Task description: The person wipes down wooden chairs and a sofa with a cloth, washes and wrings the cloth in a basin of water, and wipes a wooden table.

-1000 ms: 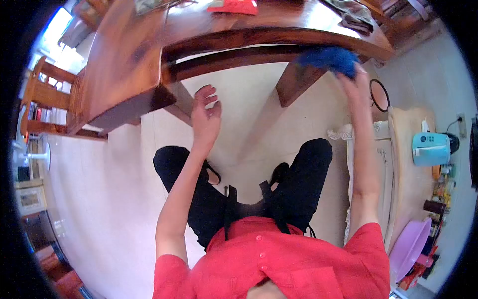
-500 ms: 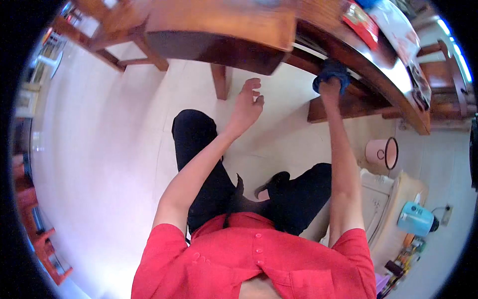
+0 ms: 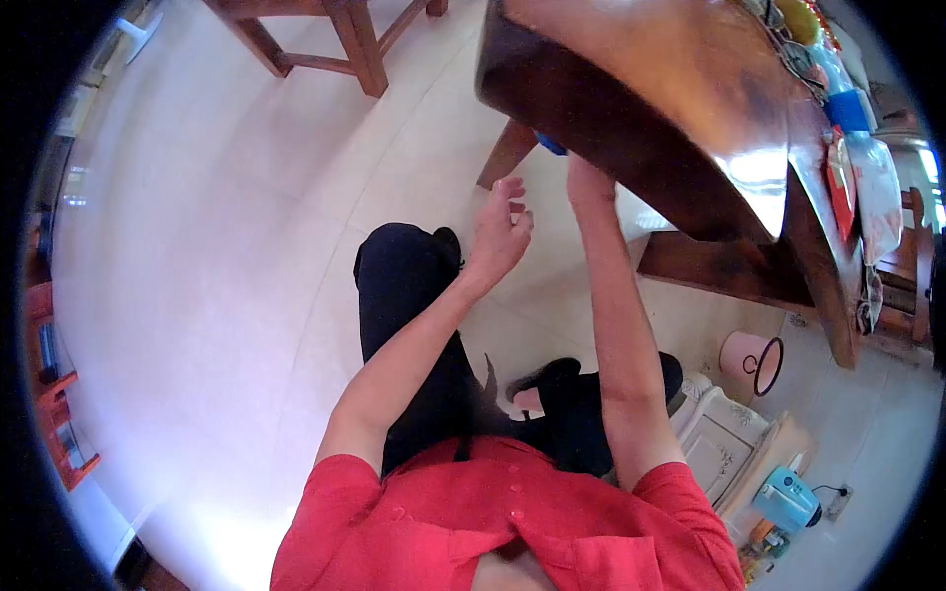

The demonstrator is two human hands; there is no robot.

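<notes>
My right hand (image 3: 591,185) reaches up beneath the edge of a dark wooden stool or bench seat (image 3: 621,108), which hides most of the fingers. Beside that hand a small bit of blue cloth (image 3: 552,145) shows under the wood. A wooden leg (image 3: 507,155) slants down just left of the cloth. In front of my bent knee my left hand (image 3: 503,231) hangs in the air, fingers loosely curled and apart, with nothing in it. It touches neither the wood nor the cloth.
Behind the seat, a wooden table (image 3: 826,246) carries a red packet (image 3: 841,187) and plastic bags. A pink bin (image 3: 744,357) stands on the floor at right, near a pale cabinet (image 3: 717,448) with a blue appliance (image 3: 786,499). A wooden chair (image 3: 355,44) is at upper left.
My right hand has moved left with the blue cloth, from beside the table to under the seat's edge. The view has shifted, and the seat looms larger. My left hand stays nearly still.
</notes>
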